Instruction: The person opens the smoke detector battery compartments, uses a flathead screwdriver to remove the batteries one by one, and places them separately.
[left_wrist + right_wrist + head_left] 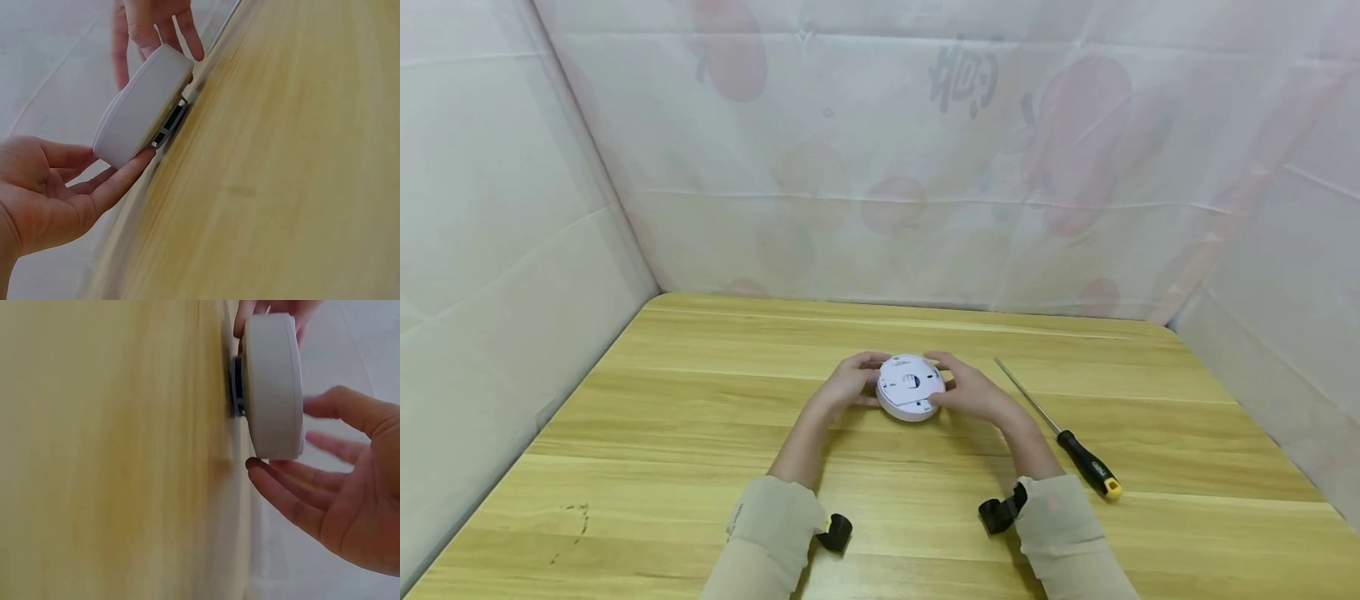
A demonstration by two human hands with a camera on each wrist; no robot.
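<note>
Your left hand (848,387) and right hand (972,388) hold the disc (911,387) with straight fingers. It lies flat on the table (662,433). A screwdriver (1060,432) lies near.

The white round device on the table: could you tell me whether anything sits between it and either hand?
Nothing visible does. The left hand and right hand already flank the white round device, fingers touching its rim. The screwdriver lies apart, to the right.

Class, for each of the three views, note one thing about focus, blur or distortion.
Head view: sharp, evenly lit, wide-angle bending at the table edges. Left wrist view: white disc fairly clear, wood grain smeared. Right wrist view: disc and right hand soft, table blurred.
</note>
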